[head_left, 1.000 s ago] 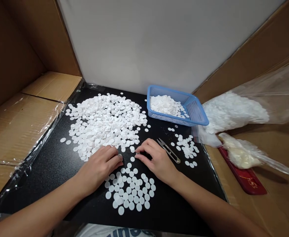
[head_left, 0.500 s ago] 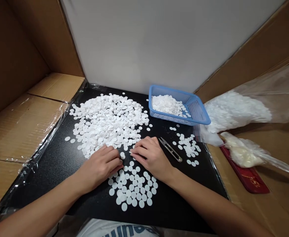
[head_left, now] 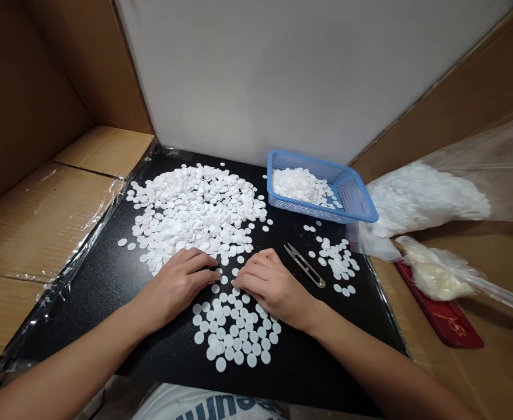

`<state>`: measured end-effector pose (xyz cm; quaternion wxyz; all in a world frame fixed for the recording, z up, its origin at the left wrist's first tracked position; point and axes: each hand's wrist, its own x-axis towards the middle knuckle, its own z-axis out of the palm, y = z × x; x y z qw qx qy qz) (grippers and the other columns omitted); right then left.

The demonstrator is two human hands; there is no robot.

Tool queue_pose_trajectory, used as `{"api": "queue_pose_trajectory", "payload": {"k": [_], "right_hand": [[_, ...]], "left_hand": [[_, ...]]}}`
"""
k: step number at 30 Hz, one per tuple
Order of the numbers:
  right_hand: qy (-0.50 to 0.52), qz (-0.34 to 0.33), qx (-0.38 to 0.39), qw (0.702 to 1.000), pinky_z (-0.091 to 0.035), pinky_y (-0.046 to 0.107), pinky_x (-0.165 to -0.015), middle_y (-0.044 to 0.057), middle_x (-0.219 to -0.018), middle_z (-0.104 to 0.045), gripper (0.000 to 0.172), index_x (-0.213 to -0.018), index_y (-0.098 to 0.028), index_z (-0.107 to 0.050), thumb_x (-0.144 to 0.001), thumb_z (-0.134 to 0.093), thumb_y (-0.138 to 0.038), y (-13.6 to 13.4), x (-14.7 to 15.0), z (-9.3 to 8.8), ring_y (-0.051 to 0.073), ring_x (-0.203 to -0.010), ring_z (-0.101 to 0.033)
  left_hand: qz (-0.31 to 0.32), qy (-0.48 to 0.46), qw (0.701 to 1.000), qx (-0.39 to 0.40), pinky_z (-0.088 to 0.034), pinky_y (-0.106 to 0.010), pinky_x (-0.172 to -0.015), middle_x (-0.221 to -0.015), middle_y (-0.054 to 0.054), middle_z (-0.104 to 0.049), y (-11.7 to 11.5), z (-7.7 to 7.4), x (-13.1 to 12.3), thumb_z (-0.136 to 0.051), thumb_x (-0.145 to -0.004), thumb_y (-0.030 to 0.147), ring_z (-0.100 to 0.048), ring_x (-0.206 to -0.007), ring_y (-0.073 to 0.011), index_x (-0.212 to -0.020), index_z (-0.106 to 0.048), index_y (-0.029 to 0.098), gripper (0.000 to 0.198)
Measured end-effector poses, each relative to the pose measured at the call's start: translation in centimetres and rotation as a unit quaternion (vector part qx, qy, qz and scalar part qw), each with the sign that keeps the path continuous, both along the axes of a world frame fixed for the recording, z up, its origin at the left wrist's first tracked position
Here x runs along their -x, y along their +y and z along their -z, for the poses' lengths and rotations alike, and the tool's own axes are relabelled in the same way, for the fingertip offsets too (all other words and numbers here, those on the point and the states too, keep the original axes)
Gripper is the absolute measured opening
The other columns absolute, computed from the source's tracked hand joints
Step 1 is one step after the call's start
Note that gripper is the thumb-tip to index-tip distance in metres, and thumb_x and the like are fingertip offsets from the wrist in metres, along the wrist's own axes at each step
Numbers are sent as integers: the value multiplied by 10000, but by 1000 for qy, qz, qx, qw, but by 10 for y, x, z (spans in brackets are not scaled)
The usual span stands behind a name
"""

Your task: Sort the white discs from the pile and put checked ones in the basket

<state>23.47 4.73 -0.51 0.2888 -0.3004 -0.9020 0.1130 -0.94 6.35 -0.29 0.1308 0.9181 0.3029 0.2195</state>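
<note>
just between left grip and right grip, white discs

Left hand, right hand, forearms bare; pale garment, dark lettering.

The one view looked forward and down from the person's head over the speckled black desk, with the bare left hand and bare right hand close, just below its middle, and the smooth grey wall behind.
</note>
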Motion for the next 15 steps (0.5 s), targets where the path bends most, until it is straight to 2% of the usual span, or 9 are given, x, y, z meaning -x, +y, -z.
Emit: {"api": "queue_pose_trajectory", "payload": {"k": [2,5,11,15], "right_hand": [[7,0,29,1000,-415,357,-813,21,-848,-719,194,-895,-188,-685,-1005,-529,-154,0,-4,-2,168,-825,-615],[20,17,75,997,-429,345,-794,32,-912,-713,144,-946,-205,-706,-982,-575,-160,0,-11,-6,174,-858,-632],[41,134,107,984,-438,334,-778,23,-863,-666,149,-949,-196,-705,-967,-575,-125,-3,-22,-12,160,-782,-626],[2,114,89,989,-423,327,-743,23,-836,-642,100,-945,-191,-712,-949,-621,-149,-4,-20,-6,158,-773,-591]], "left_hand": [[27,15,999,-6,-485,-386,-867,-1139,-70,-710,-1,-2,2,-488,-1009,163,-604,-1065,-242,-1089,-688,201,218],[64,44,997,2,-492,-406,-923,-1215,-73,-699,-1,-6,5,-474,-994,109,-593,-1144,-253,-1132,-670,194,255],[95,63,993,3,-509,-424,-910,-1243,-85,-676,0,-11,10,-463,-957,51,-600,-1140,-272,-1074,-671,201,283],[84,38,996,20,-515,-386,-879,-1184,-77,-682,1,-10,10,-515,-962,83,-619,-1092,-248,-1031,-667,208,208]]}}
